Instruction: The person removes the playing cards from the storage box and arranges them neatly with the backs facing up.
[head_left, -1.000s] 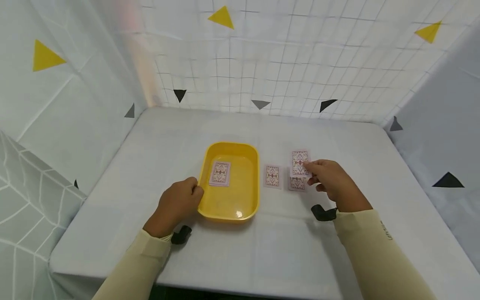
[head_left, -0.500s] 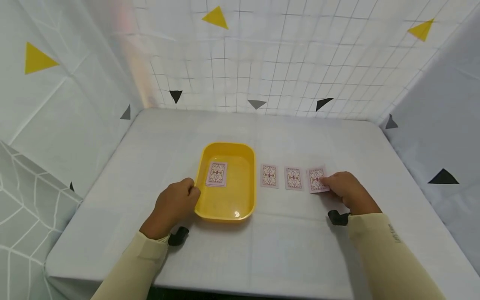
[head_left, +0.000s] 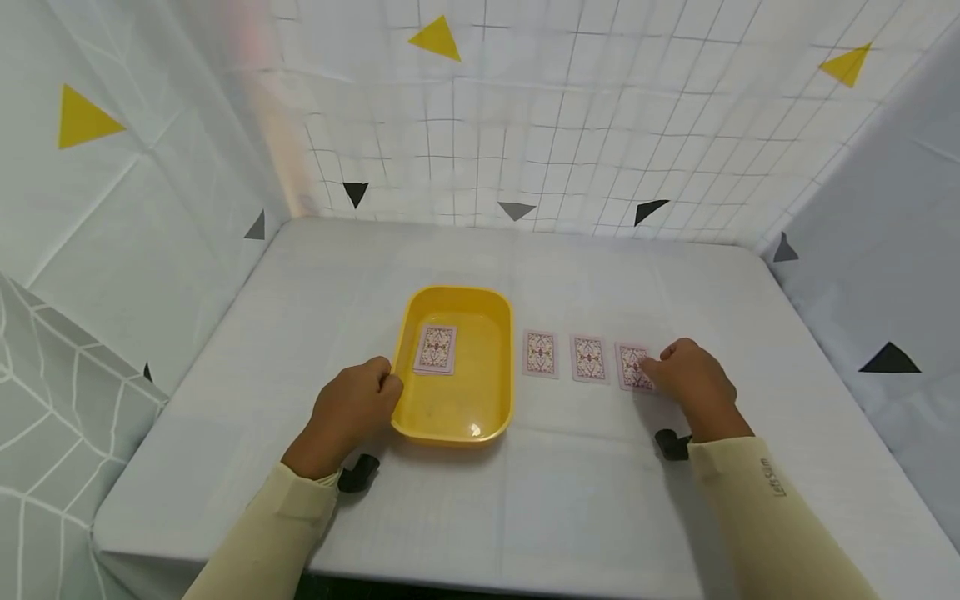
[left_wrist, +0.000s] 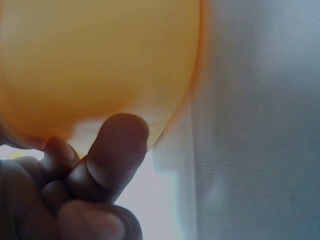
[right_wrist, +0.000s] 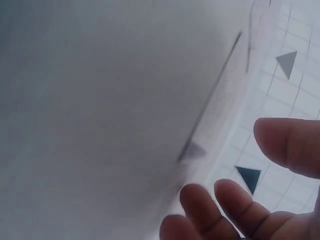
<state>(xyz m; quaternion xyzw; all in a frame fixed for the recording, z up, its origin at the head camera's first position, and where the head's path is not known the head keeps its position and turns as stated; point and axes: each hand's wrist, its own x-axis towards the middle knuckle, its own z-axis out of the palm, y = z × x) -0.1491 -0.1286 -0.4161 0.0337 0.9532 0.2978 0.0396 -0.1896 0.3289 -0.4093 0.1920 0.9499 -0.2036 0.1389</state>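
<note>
My left hand (head_left: 347,415) grips the near-left rim of a yellow plastic tray (head_left: 476,387). In the left wrist view, its fingers (left_wrist: 120,150) press against the tray's wall. A small stack of playing cards (head_left: 435,348) lies face down inside the tray, on its left side. To the right of the tray, a row of face-down cards is laid out: one nearest the tray (head_left: 540,353), a middle card (head_left: 588,358) and a right-hand card (head_left: 632,367). Over the right edge of that last card hovers my right hand (head_left: 693,383), its thumb and fingers apart with nothing between them in the right wrist view.
A white cloth covers the table (head_left: 585,500). White sheeting with a grid and yellow and dark triangles stands behind it, and more sheeting hangs at both sides. A black wrist device (head_left: 360,472) is worn under each forearm.
My right hand has carried a card from above the middle one to the row's right end, laid it flat and let go. The left hand has stayed on the tray's rim.
</note>
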